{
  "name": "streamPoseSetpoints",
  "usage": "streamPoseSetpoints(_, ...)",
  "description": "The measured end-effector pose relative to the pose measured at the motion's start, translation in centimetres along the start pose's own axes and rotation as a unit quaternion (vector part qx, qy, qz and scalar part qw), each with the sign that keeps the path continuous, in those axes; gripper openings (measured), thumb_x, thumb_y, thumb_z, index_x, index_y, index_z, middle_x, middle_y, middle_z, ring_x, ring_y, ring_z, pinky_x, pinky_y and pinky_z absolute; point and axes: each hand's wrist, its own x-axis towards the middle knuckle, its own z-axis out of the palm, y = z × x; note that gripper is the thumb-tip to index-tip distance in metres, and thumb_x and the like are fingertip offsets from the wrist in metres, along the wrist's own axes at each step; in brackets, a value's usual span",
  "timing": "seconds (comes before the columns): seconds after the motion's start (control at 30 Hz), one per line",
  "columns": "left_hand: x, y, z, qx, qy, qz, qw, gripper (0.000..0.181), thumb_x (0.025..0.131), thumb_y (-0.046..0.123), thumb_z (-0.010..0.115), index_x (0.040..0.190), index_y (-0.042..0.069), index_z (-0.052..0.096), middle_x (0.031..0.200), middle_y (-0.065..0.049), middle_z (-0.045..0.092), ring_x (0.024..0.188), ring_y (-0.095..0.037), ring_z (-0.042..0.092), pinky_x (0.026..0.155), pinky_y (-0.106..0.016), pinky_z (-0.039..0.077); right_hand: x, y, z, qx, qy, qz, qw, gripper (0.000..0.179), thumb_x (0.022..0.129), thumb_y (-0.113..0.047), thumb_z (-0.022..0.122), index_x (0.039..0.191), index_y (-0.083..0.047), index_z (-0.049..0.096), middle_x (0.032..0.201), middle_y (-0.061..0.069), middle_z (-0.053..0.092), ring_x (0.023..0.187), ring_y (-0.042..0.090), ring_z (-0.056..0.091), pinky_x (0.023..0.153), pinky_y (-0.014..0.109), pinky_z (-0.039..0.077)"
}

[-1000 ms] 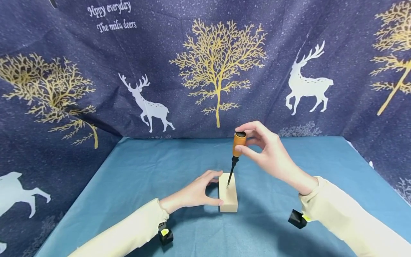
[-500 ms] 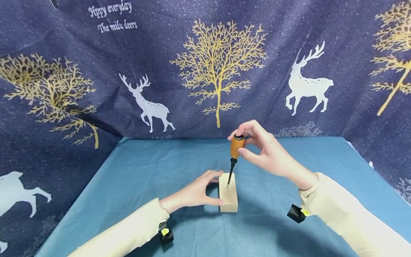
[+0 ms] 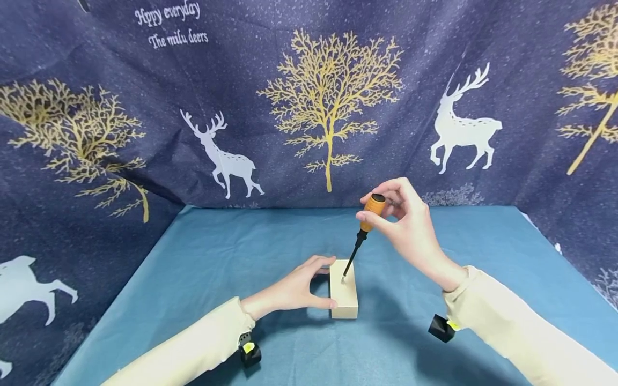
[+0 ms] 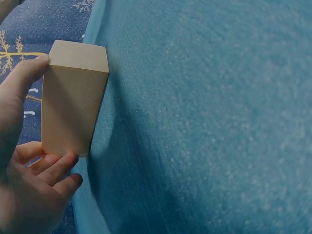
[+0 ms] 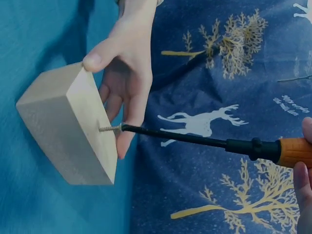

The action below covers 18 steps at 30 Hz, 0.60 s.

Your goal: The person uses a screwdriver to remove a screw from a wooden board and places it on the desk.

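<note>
A pale wooden block lies on the blue cloth, long side pointing away from me. My left hand grips it from the left, thumb at the near end and fingers at the far end; the left wrist view shows the same hold on the block. In the right wrist view a threaded screw stands out of the block's top, part of it exposed. The tip of a screwdriver with an orange handle meets the screw's head. My right hand pinches that handle, and the screwdriver leans to the right.
Blue cloth covers the table around the block. Behind the table's back edge hangs a dark blue curtain printed with deer and trees. A black wrist camera hangs below the right sleeve, another below the left.
The screwdriver's handle first shifted slightly left, then swung right, so it tilts more now. My right hand has turned with it. Left hand and block have stayed in place.
</note>
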Motion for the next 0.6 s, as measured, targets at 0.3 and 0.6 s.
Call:
streamPoseSetpoints(0.3, 0.02, 0.16, -0.03, 0.001, -0.002, -0.001, 1.0000, 0.089, 0.084, 0.040, 0.079, 0.155, 0.015, 0.032, 0.154, -0.004, 0.037, 0.137, -0.019, 0.050, 0.117, -0.045, 0.039, 0.41, -0.45, -0.61, 0.034, -0.048, -0.019, 0.9981, 0.035, 0.087, -0.005, 0.074, 0.120, -0.010, 0.064, 0.110, -0.001, 0.061, 0.089, 0.006, 0.062, 0.081, 0.016, 0.056)
streamPoseSetpoints(0.6, 0.07, 0.00, 0.09, -0.001, -0.002, -0.005, 1.0000, 0.089, 0.084, 0.041, 0.079, 0.155, 0.015, 0.032, 0.153, -0.004, 0.038, 0.137, -0.020, 0.051, 0.117, -0.046, 0.039, 0.28, -0.07, -0.69, 0.093, -0.119, -0.062, 0.9866, 0.039, 0.093, 0.005, 0.062, 0.129, -0.005, 0.050, 0.127, 0.013, 0.063, 0.114, 0.004, 0.061, 0.091, 0.020, 0.056)
